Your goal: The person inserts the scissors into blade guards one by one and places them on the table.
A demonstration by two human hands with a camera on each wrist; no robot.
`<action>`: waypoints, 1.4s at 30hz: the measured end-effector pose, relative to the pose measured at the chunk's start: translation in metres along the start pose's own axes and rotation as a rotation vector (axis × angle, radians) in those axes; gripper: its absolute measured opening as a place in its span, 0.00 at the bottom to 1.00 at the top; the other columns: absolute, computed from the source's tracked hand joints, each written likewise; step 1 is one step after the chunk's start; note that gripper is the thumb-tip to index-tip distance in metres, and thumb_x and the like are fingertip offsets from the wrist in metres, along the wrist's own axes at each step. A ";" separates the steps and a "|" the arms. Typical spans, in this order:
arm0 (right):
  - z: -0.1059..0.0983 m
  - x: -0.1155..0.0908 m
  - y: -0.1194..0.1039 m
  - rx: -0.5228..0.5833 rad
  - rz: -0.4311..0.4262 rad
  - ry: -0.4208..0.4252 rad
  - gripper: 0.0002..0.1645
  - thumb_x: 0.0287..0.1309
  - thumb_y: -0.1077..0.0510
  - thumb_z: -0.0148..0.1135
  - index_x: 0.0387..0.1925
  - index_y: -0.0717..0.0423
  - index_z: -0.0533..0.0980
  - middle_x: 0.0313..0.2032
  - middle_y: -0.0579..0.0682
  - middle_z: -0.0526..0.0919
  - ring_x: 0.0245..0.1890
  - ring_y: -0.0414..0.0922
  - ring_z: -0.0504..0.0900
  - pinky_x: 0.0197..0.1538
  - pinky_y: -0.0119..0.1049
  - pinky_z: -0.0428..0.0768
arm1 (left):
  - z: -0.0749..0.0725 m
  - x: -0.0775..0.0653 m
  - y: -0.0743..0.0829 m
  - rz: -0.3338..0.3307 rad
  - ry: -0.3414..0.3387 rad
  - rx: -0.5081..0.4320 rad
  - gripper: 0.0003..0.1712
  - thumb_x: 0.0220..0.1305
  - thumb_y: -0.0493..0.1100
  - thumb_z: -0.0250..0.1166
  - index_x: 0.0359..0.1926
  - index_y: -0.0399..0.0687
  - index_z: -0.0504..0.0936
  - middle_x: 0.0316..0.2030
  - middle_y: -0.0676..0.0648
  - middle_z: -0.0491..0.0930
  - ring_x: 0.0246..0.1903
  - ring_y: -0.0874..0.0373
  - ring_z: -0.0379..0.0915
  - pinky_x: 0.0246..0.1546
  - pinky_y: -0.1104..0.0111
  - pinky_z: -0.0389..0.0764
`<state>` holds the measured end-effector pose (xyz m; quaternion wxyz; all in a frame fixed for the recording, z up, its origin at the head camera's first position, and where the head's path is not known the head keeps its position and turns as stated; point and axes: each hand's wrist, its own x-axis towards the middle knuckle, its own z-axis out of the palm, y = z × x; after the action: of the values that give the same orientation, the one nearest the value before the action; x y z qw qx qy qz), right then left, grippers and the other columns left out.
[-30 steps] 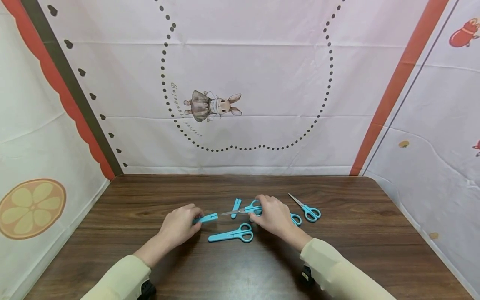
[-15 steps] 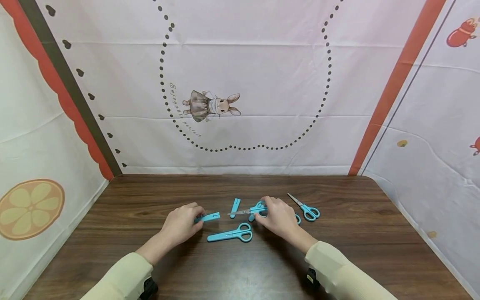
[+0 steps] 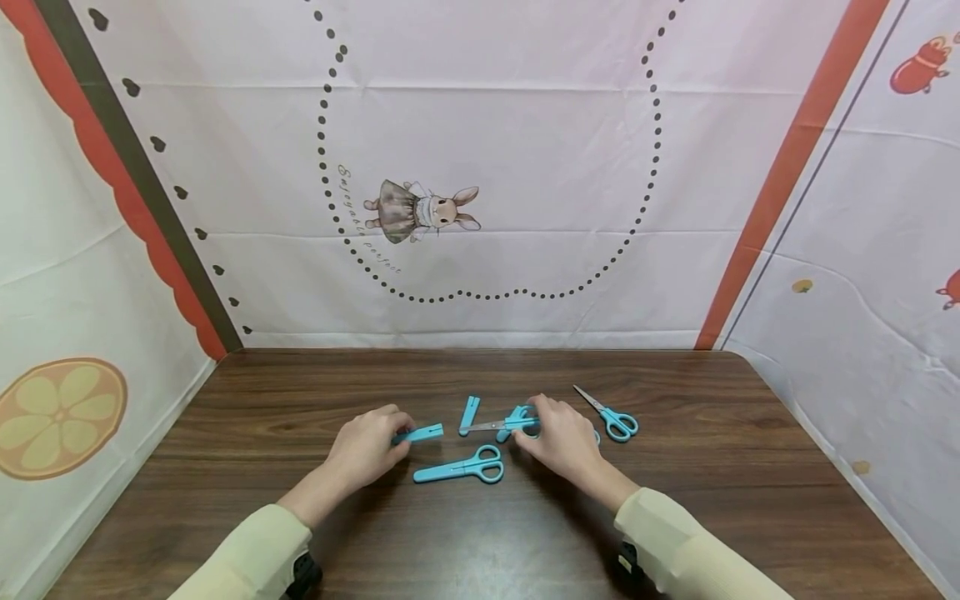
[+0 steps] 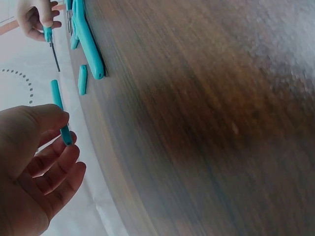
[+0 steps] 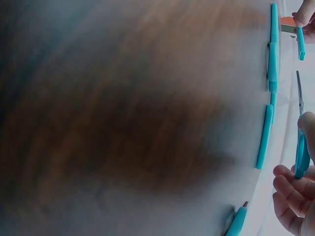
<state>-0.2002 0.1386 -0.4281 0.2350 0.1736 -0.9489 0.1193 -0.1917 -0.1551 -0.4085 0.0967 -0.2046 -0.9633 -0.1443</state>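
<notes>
My left hand pinches a light-blue scissors sheath between thumb and fingers, its slotted end facing right. Opposite it, my right hand grips a pair of blue-handled scissors by the handles. The blades are closed and point left at the sheath's end, with a small gap between tip and sheath. In the left wrist view, the held sheath and the scissors blades are raised above the table. Most of the scissors' handle loops are hidden behind the right fingers.
On the wooden table, sheathed scissors lie in front of the hands. A loose sheath lies behind the blades. Bare-bladed scissors lie at the right. Another blue handle loop peeks out beyond the right hand. Printed cloth hangs behind.
My right hand has drawn the scissors a little to the right, widening the gap between blade tip and sheath. The left hand, still pinching the sheath, has shifted only slightly right.
</notes>
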 end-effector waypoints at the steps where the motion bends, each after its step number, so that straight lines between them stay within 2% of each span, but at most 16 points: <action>1: 0.000 0.000 0.000 0.002 0.000 0.001 0.27 0.44 0.41 0.67 0.42 0.54 0.77 0.18 0.42 0.74 0.13 0.34 0.63 0.13 0.27 0.58 | 0.000 0.000 0.000 0.001 0.001 -0.003 0.08 0.51 0.41 0.68 0.35 0.50 0.83 0.30 0.56 0.77 0.23 0.66 0.69 0.22 0.71 0.71; 16: -0.001 -0.001 -0.002 0.023 0.007 -0.005 0.27 0.46 0.41 0.66 0.43 0.54 0.77 0.20 0.43 0.76 0.13 0.34 0.63 0.13 0.27 0.59 | 0.006 0.001 0.006 0.023 0.004 -0.017 0.08 0.52 0.41 0.68 0.36 0.51 0.84 0.31 0.57 0.77 0.27 0.67 0.71 0.25 0.70 0.73; 27: -0.002 -0.004 -0.005 0.053 0.023 -0.027 0.27 0.46 0.40 0.66 0.44 0.52 0.77 0.17 0.39 0.71 0.12 0.33 0.60 0.12 0.27 0.57 | 0.010 0.002 0.009 0.056 0.044 -0.007 0.08 0.51 0.42 0.69 0.35 0.52 0.84 0.31 0.58 0.77 0.25 0.67 0.70 0.24 0.72 0.72; 42: -0.001 -0.007 -0.007 0.071 0.016 -0.023 0.28 0.45 0.41 0.67 0.46 0.53 0.76 0.23 0.43 0.78 0.13 0.32 0.62 0.14 0.26 0.60 | 0.010 0.004 0.013 0.091 0.035 -0.013 0.07 0.51 0.42 0.69 0.35 0.52 0.83 0.30 0.57 0.77 0.24 0.67 0.69 0.24 0.72 0.71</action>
<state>-0.1912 0.1343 -0.4301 0.2166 0.1754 -0.9482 0.1528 -0.1911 -0.1388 -0.4141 0.1186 -0.2465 -0.9502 -0.1496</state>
